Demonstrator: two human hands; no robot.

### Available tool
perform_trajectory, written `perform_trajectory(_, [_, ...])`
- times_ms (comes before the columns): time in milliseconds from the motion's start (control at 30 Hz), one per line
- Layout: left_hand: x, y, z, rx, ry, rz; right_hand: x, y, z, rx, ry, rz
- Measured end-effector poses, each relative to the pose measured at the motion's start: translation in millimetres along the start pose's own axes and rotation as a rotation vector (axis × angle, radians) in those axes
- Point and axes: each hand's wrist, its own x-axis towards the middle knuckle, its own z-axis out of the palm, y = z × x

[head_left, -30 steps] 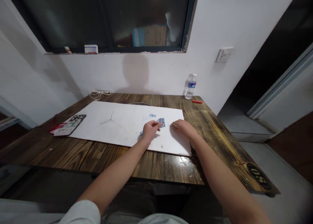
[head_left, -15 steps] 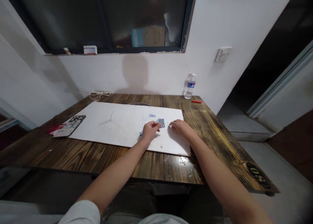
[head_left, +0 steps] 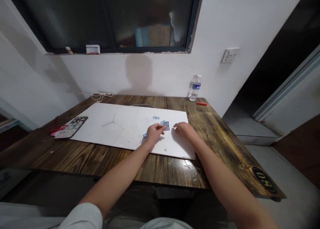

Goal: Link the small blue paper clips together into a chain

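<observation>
My left hand [head_left: 154,135] is closed in a pinch, thumb against fingers, on a small blue-edged rectangular piece [head_left: 166,125] over the white board [head_left: 130,129]. Just beyond its fingertips, another blue-edged piece partly overlaps in view. A further blue piece [head_left: 145,135] shows beside the left hand, half hidden by it. Farther back on the board lies a separate blue-lined piece [head_left: 156,117]. To the right, my right hand [head_left: 185,130] is held over the board's right edge, fingers loosely bent and apart, with nothing visible in them.
The board lies on a dark wooden table [head_left: 170,169]. At its left end are a patterned phone-like slab [head_left: 75,126] and something red. A water bottle [head_left: 195,88], a red stick-shaped object [head_left: 202,104] and a white cable [head_left: 101,95] sit along the back, by the wall.
Both hands keep nearly the same places. The piece in my left hand is turned slightly and shows more clearly. The view has shifted a little.
</observation>
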Motion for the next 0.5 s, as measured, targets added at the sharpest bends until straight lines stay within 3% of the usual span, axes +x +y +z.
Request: perform_trajectory(500, [0, 0, -0.1, -0.012, -0.007, 0.006, -3, -10, -1, -0.061, 0.041, -0.006])
